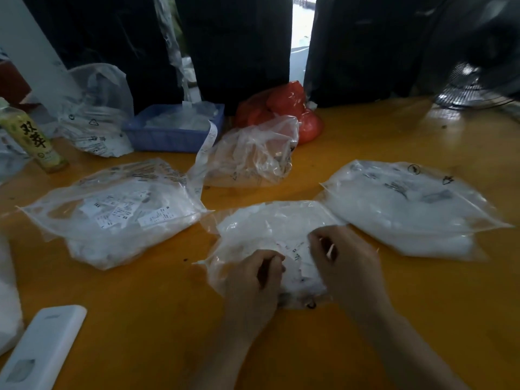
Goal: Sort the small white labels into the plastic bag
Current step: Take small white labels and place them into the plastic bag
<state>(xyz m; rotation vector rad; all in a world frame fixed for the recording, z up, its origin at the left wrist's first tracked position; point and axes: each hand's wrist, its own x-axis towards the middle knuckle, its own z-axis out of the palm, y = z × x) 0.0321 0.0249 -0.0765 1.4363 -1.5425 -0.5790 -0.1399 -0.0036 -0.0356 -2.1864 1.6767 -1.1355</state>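
Both forearms enter from the 6 o'clock edge and converge on the middle plastic bag [270, 240], which lies flat on the orange tabletop [422, 305] just below frame centre.

Left hand [257, 280]: back of the hand up, fingers curled inward toward the palm, resting on the bag's near left part. It seems to bunch the film, though the grip itself is hidden under the knuckles.

Right hand [344, 257]: back up, wrist angled toward 11 o'clock, fingers curled and blurred; a thin pale sliver shows between the fingertips. What the sliver is cannot be told.

Small white labels [298, 254] with dark print lie inside the bag between the two hands.

A second bag of labels [112, 212] lies at 9 o'clock of the middle bag, printed slips visible through the film. A third bag [408, 209] lies at 2 o'clock, its corner touching or overlapping the middle bag; contents white, blurred.

Further back: a crumpled clear bag [253, 156] at 12 o'clock, a red bag [287, 108] behind it, a blue basket [174, 130] at 11 o'clock with a paper strip hanging over its rim. A bottle [31, 139] stands at the left edge. A white flat device [42, 347] lies at 8 o'clock. A fan [475, 88] sits at the far right.
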